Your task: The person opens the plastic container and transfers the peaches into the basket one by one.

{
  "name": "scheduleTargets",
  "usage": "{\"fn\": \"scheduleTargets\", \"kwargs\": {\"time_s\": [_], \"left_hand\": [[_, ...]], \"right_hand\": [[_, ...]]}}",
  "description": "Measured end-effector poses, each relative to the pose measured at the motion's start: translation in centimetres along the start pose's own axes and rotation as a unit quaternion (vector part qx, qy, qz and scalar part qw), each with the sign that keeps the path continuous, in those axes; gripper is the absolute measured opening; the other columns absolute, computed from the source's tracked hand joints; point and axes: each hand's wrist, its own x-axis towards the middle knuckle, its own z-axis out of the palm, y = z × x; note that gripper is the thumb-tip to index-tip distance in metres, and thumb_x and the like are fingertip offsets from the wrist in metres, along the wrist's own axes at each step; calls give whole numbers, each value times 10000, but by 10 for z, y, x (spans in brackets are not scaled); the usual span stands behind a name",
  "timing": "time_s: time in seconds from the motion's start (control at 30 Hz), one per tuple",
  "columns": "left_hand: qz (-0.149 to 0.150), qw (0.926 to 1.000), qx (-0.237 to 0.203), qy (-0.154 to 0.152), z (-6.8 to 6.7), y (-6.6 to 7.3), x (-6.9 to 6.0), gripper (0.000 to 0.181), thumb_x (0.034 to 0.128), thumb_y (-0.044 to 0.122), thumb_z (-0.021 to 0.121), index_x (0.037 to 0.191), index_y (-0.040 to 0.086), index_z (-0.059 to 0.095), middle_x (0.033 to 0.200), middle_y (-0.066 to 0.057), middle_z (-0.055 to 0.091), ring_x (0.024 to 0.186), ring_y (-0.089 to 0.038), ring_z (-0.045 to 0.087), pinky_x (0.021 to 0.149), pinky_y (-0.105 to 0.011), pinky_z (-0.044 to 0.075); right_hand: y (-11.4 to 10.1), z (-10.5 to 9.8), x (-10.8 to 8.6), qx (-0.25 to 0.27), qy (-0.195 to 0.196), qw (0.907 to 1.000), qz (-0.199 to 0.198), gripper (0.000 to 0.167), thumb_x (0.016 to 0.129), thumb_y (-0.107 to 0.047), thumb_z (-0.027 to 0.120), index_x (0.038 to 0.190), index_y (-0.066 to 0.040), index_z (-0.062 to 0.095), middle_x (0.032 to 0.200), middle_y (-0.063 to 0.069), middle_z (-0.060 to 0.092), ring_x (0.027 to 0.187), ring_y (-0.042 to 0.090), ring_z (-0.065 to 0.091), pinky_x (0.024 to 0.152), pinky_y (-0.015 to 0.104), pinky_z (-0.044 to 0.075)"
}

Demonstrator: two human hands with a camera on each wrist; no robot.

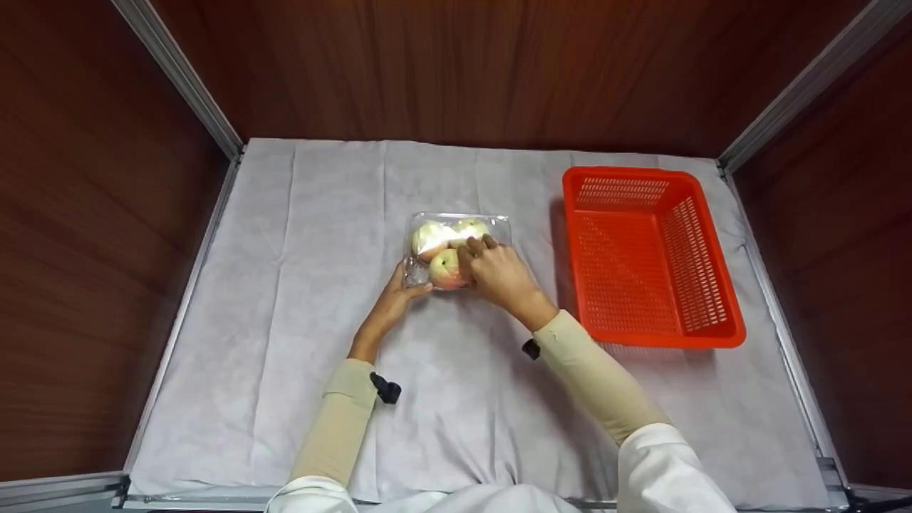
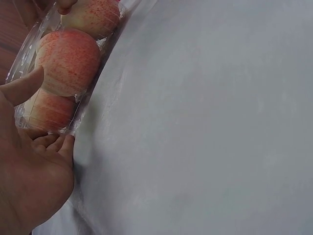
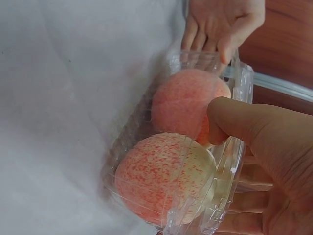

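Observation:
A clear plastic fruit box (image 1: 502,224) sits mid-table with red-and-yellow apples (image 1: 447,271) in it. At its left end, my left hand (image 1: 388,303) holds it, thumb on the near side and fingertips at the lower edge in the left wrist view. My right hand (image 1: 502,274) reaches over the box's right part with bent fingers. In the right wrist view its thumb (image 3: 230,117) lies over the plastic rim by an apple (image 3: 161,176), and the other fingers are behind the clear wall, pinching the box edge. Whether the lid is fastened cannot be made out.
An empty red perforated basket (image 1: 662,278) stands on the right of the table. A wrinkled grey-white cloth (image 1: 335,214) covers the table top. Brown wood-look panels (image 1: 442,71) with metal frames enclose the back and sides.

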Motion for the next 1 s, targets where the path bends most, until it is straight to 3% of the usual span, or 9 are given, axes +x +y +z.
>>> {"fn": "scheduleTargets", "kwargs": {"time_s": [0.3, 0.47, 0.77, 1.0], "left_hand": [[-7, 9999, 100, -45, -2, 0, 1, 969, 970, 255, 708, 1716, 94, 110, 1787, -180, 105, 1667, -354, 76, 1373, -511, 55], [-23, 9999, 59, -89, -2, 0, 1, 975, 978, 259, 704, 1718, 98, 91, 1787, -185, 97, 1666, -358, 73, 1372, -513, 51], [-12, 9998, -171, -135, -3, -2, 2, 952, 987, 249, 706, 1717, 104, 114, 1791, -165, 99, 1669, -328, 70, 1374, -488, 67], [78, 9997, -207, -124, -2, -2, 2, 908, 1002, 211, 687, 1714, 97, 135, 1783, -164, 150, 1661, -329, 129, 1372, -482, 107]], "right_hand": [[2, -2, 3, -21, -73, 10000, -19, 556, 795, -343, 938, 1221, -50, 734, 1100, 135, 732, 953, 388, 725, 623, 500, 645], [2, -3, 4, -11, -126, 9999, -31, 553, 797, -458, 926, 1111, -47, 728, 1059, 122, 731, 922, 375, 734, 630, 494, 651], [2, -6, 6, 91, -197, 9998, 21, 420, 821, -398, 912, 1016, -77, 726, 1002, 107, 709, 842, 372, 720, 594, 502, 634], [2, -15, 12, 54, -302, 9995, 30, 401, 836, -446, 890, 945, -93, 734, 924, 97, 718, 755, 339, 701, 578, 496, 619]]}}
